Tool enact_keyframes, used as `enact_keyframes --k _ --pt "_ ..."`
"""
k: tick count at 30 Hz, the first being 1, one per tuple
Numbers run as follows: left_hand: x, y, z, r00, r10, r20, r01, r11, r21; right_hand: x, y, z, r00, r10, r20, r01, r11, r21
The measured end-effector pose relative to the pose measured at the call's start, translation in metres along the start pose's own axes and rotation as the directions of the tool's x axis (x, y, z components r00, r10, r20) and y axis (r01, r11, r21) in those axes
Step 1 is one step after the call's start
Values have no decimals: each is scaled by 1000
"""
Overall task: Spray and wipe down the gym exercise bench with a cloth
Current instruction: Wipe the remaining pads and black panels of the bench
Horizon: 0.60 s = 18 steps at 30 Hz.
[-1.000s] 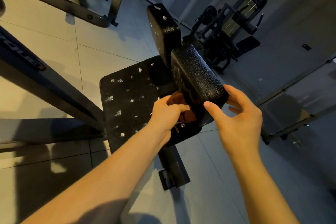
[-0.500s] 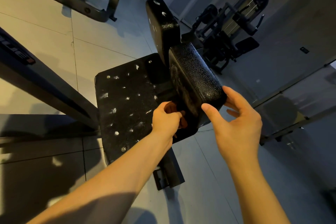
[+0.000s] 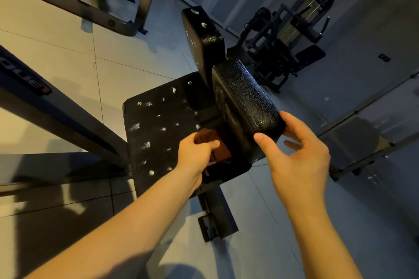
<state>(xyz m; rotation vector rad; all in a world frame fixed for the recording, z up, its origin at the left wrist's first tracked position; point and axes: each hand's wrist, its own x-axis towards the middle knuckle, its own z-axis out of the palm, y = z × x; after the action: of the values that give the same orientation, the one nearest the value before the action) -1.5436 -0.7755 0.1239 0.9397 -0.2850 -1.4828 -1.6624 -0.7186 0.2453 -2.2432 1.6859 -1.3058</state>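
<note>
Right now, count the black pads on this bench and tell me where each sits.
3. The flat pad, flecked white, lies under the left hand and cloth; the textured pad stands beside it, held by the right hand; the far pad stands behind both. Others may be hidden.

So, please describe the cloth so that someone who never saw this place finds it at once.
Find the black bench seat dotted with white specks, mid-floor. At its near right edge, beside the upright pad, the left hand grips a bunched cloth. It is the only rust-brown thing among black padding.
</note>
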Motion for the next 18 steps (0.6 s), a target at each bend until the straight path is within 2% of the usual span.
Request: enact_keyframes --k 2,4,10,14,18 --pt "-1 3 12 999 -19 40 18 1000 9 0 -1 1 1000 -4 2 4 1000 -11" --pt "-2 18 23 998 24 54 -26 999 26 0 -2 0 1000 4 -5 -4 1000 -11" --pt "2 64 -1 982 142 126 -131 987 -92 0 -1 3 999 24 -26 -24 999 -24" --pt "20 48 -4 998 64 18 -65 997 47 0 -3 2 999 35 -21 -35 999 -23" --pt "30 41 13 998 51 47 -57 990 131 1 -5 1 999 40 -11 -40 999 -29"
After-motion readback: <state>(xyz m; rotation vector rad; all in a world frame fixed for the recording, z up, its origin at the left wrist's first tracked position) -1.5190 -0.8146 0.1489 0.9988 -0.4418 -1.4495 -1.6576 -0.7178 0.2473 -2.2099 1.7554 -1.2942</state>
